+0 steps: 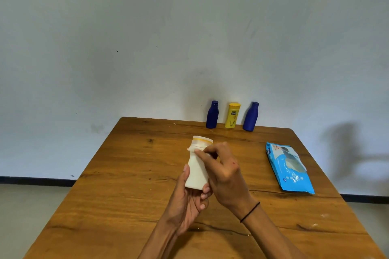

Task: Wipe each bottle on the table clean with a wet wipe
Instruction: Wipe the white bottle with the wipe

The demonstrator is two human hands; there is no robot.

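Three bottles (230, 115) at wooden table's (126, 185) far edge, pale wall (147, 38) behind

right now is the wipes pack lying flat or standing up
Lying flat. The wipes pack rests on its broad face on the table, right of the hands, its printed front facing up.

Three bottles (231, 115) in a row at tabletop (126, 174) far edge, 12 to 1 o'clock, against wall. Wipes pack (289, 168) flat at 3 o'clock. Held bottle (197, 166) centre, left hand (185, 197) below it, right hand (223, 166) beside its neck.
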